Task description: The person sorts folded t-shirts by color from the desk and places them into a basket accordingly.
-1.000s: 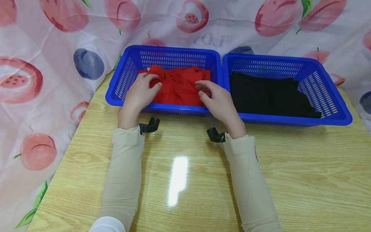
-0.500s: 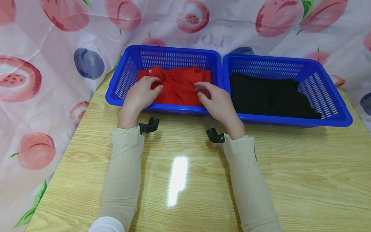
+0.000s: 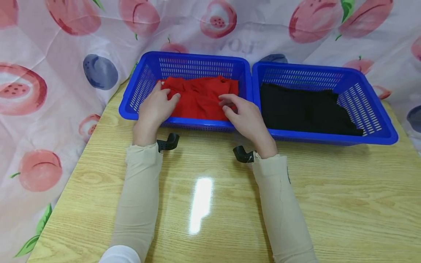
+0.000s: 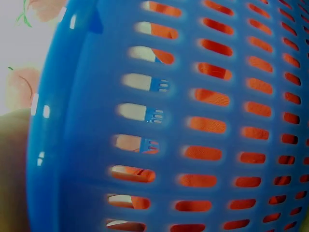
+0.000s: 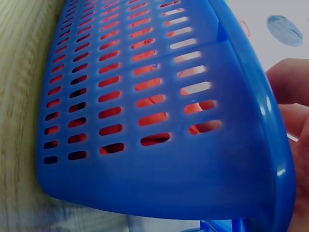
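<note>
A red folded garment [image 3: 200, 96] with a small white spot at its left end lies in the left blue basket [image 3: 197, 56]. Over the basket's front rim reaches my left hand [image 3: 156, 106], its fingers spread at the garment's left side. My right hand [image 3: 248, 117] hangs over the front right corner, fingers loosely bent by the garment's right part, thumb apart from them. In the left wrist view the basket wall [image 4: 169, 159] fills the picture and red shows through its slots. The right wrist view has some of the right fingers [image 5: 292, 87] beyond the rim.
Beside it on the right stands a second blue basket [image 3: 378, 109] with a black folded garment [image 3: 306, 109] inside. Both baskets rest on a wood-grain table [image 3: 210, 164], close to a fruit-print curtain [image 3: 256, 25] behind and at the left.
My left hand has shifted slightly left, and its fingers are more spread. The garment's raised left part lies flatter, with its white spot further left. The right hand has barely moved.
</note>
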A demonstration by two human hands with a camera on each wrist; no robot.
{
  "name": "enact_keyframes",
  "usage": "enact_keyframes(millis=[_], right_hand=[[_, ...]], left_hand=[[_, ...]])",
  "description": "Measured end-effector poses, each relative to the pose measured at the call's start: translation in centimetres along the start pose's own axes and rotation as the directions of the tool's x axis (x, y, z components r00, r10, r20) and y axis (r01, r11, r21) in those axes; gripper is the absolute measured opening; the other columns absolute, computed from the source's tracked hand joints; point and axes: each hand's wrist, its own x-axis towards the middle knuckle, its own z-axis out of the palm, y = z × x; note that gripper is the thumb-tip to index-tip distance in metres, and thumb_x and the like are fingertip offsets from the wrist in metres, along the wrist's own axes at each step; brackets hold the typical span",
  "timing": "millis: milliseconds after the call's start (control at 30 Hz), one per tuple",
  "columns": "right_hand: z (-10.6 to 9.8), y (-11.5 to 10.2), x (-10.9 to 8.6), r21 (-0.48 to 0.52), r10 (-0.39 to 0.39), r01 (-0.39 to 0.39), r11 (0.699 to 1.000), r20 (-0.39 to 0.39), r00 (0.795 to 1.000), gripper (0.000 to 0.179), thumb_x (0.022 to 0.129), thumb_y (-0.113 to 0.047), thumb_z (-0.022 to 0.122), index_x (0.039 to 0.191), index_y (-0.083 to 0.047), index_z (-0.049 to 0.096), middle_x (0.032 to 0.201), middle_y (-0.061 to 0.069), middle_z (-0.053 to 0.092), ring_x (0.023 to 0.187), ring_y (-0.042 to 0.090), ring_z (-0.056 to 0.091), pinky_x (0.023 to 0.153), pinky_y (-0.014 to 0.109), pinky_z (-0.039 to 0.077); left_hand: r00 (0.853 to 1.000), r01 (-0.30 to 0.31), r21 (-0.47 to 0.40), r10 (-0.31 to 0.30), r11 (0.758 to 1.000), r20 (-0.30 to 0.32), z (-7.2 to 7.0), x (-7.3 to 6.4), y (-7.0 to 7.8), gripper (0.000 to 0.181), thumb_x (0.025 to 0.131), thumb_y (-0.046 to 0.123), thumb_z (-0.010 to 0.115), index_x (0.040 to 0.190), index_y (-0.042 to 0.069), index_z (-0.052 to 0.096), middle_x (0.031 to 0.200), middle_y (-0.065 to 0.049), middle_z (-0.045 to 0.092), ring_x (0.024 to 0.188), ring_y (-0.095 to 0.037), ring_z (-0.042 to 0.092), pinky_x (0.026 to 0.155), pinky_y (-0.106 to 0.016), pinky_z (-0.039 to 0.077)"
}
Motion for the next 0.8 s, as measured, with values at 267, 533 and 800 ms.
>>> enact_keyframes(millis=[267,533,800], right_hand=[[-0.08,-0.14,0.04,0.005,-0.001,0.001,1.0,0.001,1.0,0.032,0.093,-0.024,0.045,0.124,-0.023,0.05,0.105,-0.013,0.057,0.091,0.004,0.05,0.077,0.027,0.041],[-0.01,-0.46,0.13,-0.003,-0.017,0.017,1.0,0.008,1.0,0.032,0.092,-0.023,0.046,0.124,-0.021,0.051,0.106,-0.01,0.058,0.09,0.006,0.051,0.077,0.028,0.04],[0.16,-0.25,0.07,-0.028,-0.011,0.011,1.0,0.002,1.0,0.032,0.092,-0.023,0.047,0.123,-0.021,0.051,0.106,-0.01,0.059,0.088,0.007,0.051,0.076,0.029,0.04]], left_hand=[[0.999,0.025,0.09,-0.029,0.996,0.039,-0.05,-0.16,0.21,0.06,0.092,0.049,0.03,0.138,0.012,0.035,0.146,-0.005,0.019,0.128,-0.031,0.028,0.095,-0.052,0.029],[0.999,0.043,0.109,-0.044,0.993,0.004,0.36,0.06,0.14,0.062,0.091,0.049,0.028,0.134,0.007,0.04,0.149,-0.007,0.005,0.133,-0.029,0.011,0.092,-0.059,0.029],[0.999,0.023,0.094,-0.019,0.995,-0.046,0.78,0.07,0.29,0.059,0.091,0.048,0.032,0.132,0.008,0.043,0.142,-0.008,0.023,0.126,-0.028,0.024,0.088,-0.055,0.035]])
